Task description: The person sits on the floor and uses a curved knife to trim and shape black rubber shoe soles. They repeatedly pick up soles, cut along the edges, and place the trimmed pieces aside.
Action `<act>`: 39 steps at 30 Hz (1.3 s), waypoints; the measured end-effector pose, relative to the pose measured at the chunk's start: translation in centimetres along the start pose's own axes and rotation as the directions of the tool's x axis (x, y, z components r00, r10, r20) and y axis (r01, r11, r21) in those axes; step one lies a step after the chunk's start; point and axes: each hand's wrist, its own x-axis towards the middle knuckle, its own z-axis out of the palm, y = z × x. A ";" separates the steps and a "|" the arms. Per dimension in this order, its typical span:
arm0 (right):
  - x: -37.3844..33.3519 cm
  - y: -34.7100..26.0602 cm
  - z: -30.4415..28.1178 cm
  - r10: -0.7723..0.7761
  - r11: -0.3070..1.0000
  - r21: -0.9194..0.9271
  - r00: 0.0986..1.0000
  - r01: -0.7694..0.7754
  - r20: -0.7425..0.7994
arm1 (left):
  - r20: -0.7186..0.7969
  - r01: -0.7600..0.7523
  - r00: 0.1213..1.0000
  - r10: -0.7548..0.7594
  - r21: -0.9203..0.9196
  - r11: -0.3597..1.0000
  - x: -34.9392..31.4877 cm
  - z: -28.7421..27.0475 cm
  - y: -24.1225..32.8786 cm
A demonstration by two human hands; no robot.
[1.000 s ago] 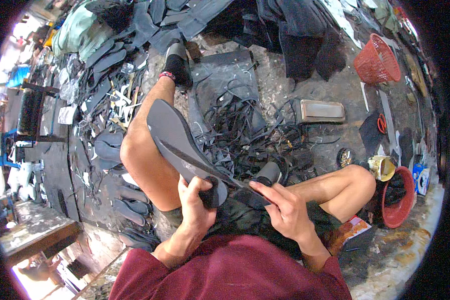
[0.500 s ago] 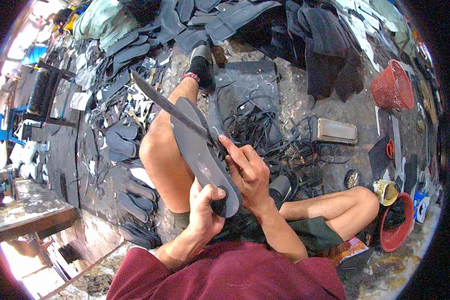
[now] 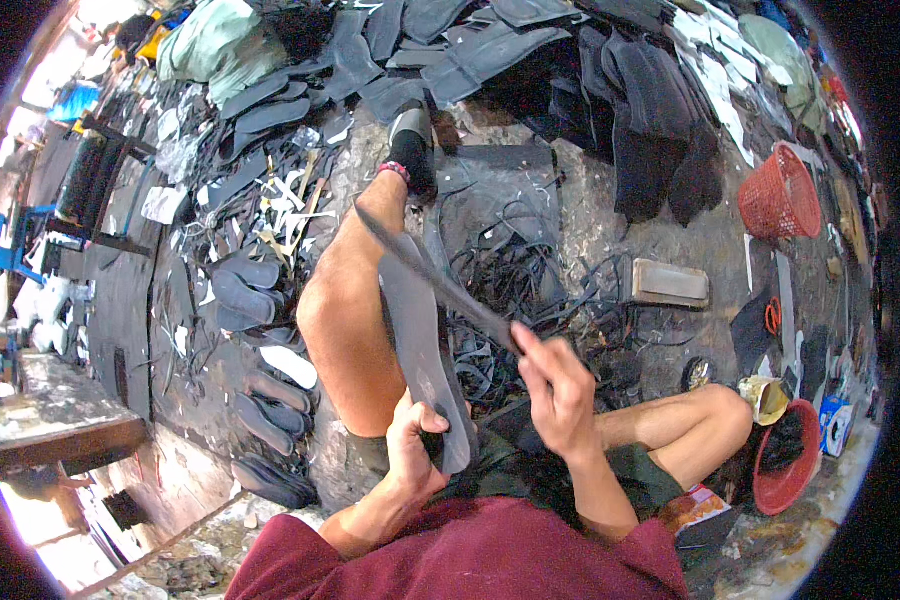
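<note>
The 2 hands are apart, each closed on a separate item. The left hand (image 3: 415,445) grips the near end of 1 grey sole (image 3: 418,345), thumb on the visible face; the sole extends away from the hand, just right of the bent left leg (image 3: 348,325). The right hand (image 3: 560,395), to the right of the sole, is closed on the near end of 1 long, narrow dark strip (image 3: 454,291). The strip runs far and left, crossing over the sole's far part; contact between the 2 cannot be determined. Beyond the hands, dark offcuts (image 3: 515,265) cover the floor. To the right are 1 pale rectangular block (image 3: 670,283), 1 pair of orange-handled scissors (image 3: 773,316) and, farther, 1 red mesh basket (image 3: 782,192). 1 red basin (image 3: 785,490) stands near right. Dark soles (image 3: 265,425) lie to the left.
</note>
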 end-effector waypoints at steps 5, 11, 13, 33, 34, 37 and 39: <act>-4.2 -0.2 0.8 0.125 0.992 -0.007 0.992 -0.124 0.030 | -0.021 -0.009 1.000 0.010 0.056 0.998 0.1 0.7 -0.3; 4.3 -1.2 3.9 0.018 0.998 0.053 0.999 -0.016 -0.044 | -0.064 -0.149 0.980 0.190 0.404 0.903 0.3 0.1 -1.9; 6.1 0.1 3.6 0.110 0.926 0.368 0.992 -0.081 -0.058 | 0.257 -0.039 0.966 0.001 0.142 0.989 0.7 -1.0 -2.1; 7.3 -1.5 -4.6 0.563 0.389 0.895 0.826 -0.219 -0.042 | 0.771 -0.712 0.424 0.475 0.608 -0.351 -4.1 4.7 1.5; 6.7 -3.2 -4.1 0.536 0.398 0.882 0.844 -0.252 -0.001 | 0.786 -0.672 0.480 0.391 0.615 -0.411 -3.7 4.8 1.2; 4.3 -4.0 -3.8 0.496 0.394 0.854 0.861 -0.340 0.114 | 0.718 -0.725 0.460 0.523 0.644 -0.246 -3.9 1.3 2.8; 2.4 -2.8 -4.5 0.517 0.340 0.885 0.849 -0.319 0.108 | 0.356 -0.548 0.405 0.843 0.832 -0.088 -4.6 -3.9 6.7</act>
